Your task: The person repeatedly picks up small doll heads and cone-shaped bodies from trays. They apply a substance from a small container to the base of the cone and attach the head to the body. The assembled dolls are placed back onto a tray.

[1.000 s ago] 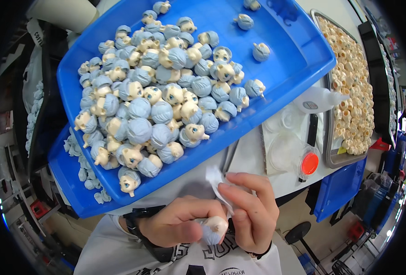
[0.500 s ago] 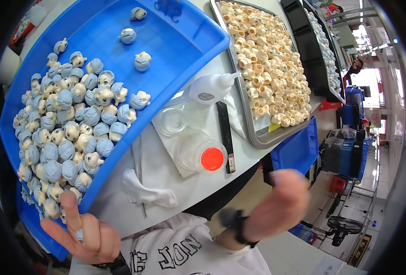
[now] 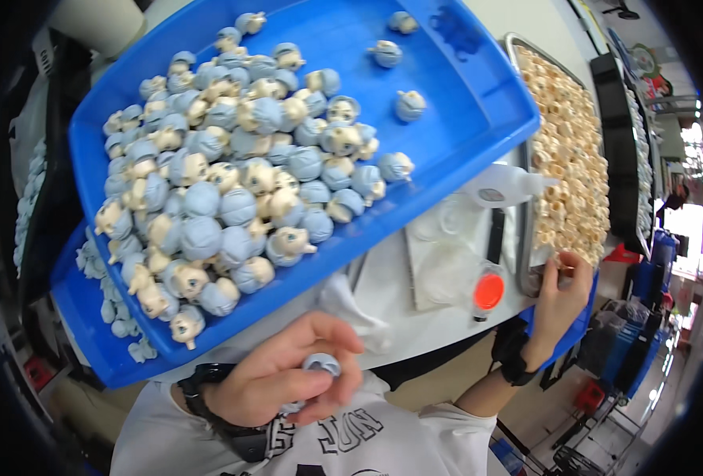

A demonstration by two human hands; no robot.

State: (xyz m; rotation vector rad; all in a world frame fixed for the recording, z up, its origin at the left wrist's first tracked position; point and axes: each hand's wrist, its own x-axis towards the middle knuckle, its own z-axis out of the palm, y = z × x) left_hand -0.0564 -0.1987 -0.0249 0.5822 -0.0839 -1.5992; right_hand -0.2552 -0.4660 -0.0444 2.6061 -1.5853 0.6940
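My left hand [image 3: 288, 377], palm turned up in front of my shirt, has its fingers curled around a small blue-grey doll hair piece [image 3: 322, 363]. Over at the near end of the metal tray [image 3: 526, 238], my right hand [image 3: 564, 293] reaches in with thumb and fingers brought together. Whatever they pinch is too small to make out. Cream doll heads [image 3: 570, 159] with hollow openings are heaped in that tray. Beyond my left hand, a large blue tray [image 3: 462, 151] holds a pile of doll heads [image 3: 201, 198] fitted with blue-grey hair; a few lie apart at its far right.
A lower blue tray [image 3: 90, 349] carries loose blue-grey pieces [image 3: 117, 305]. Between the trays are a white squeeze bottle [image 3: 502, 186], a red-topped round container [image 3: 488, 292], a black bar [image 3: 496, 234] and a white cloth [image 3: 351, 313]. Black trays [image 3: 617, 143] stand beyond the metal one.
My right hand has moved from before my body to the metal tray. My left hand has turned palm up and drawn its fingers in. The view has swung left.
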